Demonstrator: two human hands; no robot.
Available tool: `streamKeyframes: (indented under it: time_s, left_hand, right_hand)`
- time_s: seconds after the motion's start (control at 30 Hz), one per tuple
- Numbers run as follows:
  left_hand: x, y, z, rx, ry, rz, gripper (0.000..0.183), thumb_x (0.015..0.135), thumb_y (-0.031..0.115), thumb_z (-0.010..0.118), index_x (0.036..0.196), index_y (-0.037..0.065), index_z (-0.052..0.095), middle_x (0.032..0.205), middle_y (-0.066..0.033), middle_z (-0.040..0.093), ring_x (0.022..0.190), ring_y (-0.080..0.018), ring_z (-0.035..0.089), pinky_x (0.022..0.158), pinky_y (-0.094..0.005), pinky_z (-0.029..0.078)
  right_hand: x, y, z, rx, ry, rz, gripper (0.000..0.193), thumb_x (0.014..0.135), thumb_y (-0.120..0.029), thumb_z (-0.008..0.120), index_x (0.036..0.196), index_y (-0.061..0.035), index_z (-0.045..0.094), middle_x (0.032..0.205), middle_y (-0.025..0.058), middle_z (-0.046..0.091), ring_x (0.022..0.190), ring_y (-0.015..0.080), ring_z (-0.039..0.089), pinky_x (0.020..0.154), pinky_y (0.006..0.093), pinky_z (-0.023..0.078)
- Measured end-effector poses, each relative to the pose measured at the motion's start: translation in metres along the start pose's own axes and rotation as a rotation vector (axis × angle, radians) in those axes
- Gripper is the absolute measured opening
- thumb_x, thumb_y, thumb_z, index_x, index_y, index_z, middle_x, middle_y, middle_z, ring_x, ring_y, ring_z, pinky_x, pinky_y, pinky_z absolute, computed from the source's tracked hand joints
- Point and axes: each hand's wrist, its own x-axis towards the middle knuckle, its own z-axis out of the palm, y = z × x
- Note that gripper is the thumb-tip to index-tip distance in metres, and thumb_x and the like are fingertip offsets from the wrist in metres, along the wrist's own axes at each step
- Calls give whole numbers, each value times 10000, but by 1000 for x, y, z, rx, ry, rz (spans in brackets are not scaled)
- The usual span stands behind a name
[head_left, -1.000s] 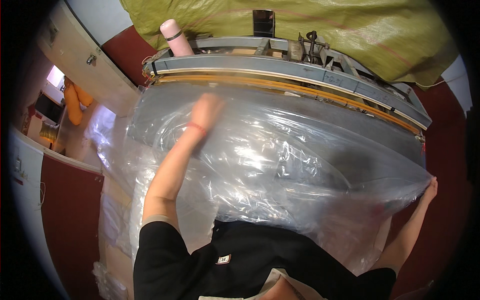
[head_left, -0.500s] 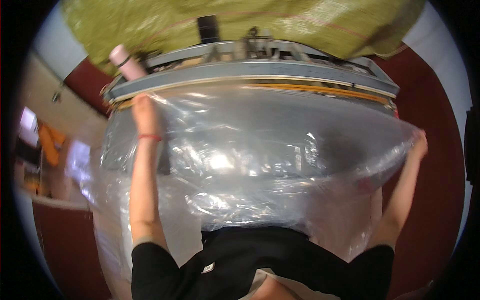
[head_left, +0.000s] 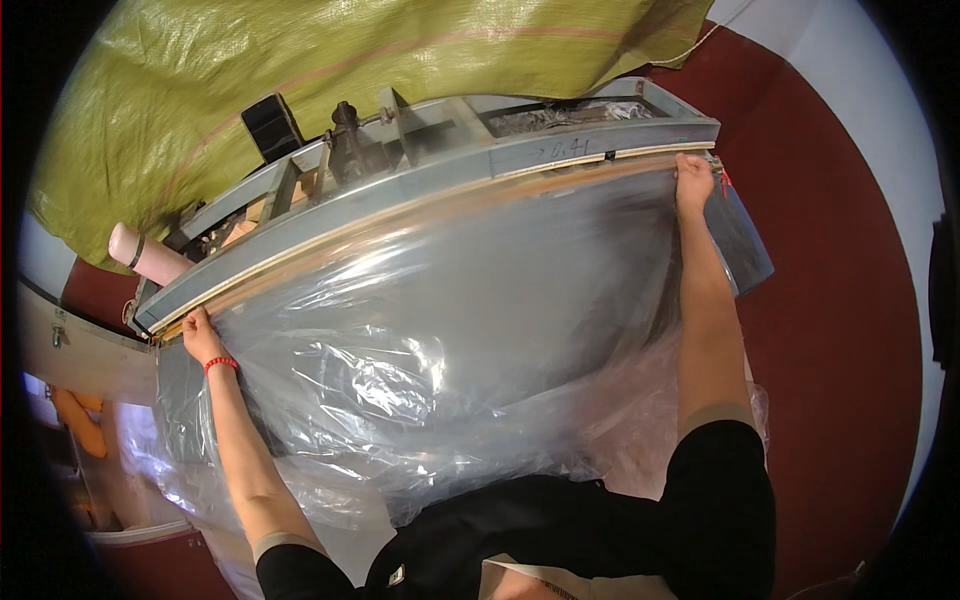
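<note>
A wide sheet of clear plastic film [head_left: 480, 330] is stretched between my hands over a grey surface. My left hand [head_left: 203, 335], with a red bead bracelet at its wrist, pinches the film's far left corner. At the far right corner my right hand [head_left: 694, 185] is closed on the film. Both hands are close against a long grey metal frame [head_left: 420, 190] with pale and orange-brown strips along its near edge. The film's far edge lies along those strips, and its near part bunches in folds against my black shirt.
A pink bottle [head_left: 150, 255] leans at the frame's left end. Behind stands a dark phone-like slab [head_left: 270, 127], next to a metal clamp-like fitting [head_left: 350, 135]. Yellow-green woven sheeting [head_left: 350, 60] covers the back. Dark red floor [head_left: 830, 330] lies to the right.
My right hand has moved far and left with its corner of film, up to the frame. The left hand has shifted left. The whole view has turned, so the frame now slants.
</note>
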Motion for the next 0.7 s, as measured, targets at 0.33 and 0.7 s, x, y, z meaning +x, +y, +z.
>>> streamKeyframes:
  time_s: [0.33, 0.7]
  left_hand:
    - [-8, 27, 8, 68, 173, -131, 138, 809, 132, 502, 692, 64, 528, 625, 9, 519, 536, -58, 462, 427, -204, 336]
    - [-70, 131, -34, -34, -252, -67, 117, 808, 51, 536, 909, 74, 481, 728, 17, 504, 608, -58, 470, 552, -187, 395]
  right_hand:
    - [34, 25, -27, -12, 170, 43, 185, 803, -130, 539, 923, 0, 484, 730, 104, 552, 643, 196, 588, 480, 290, 462]
    - [-172, -214, 128, -163, -300, -707, 177, 738, -97, 598, 897, -34, 552, 902, 98, 552, 869, 264, 512, 800, 350, 395]
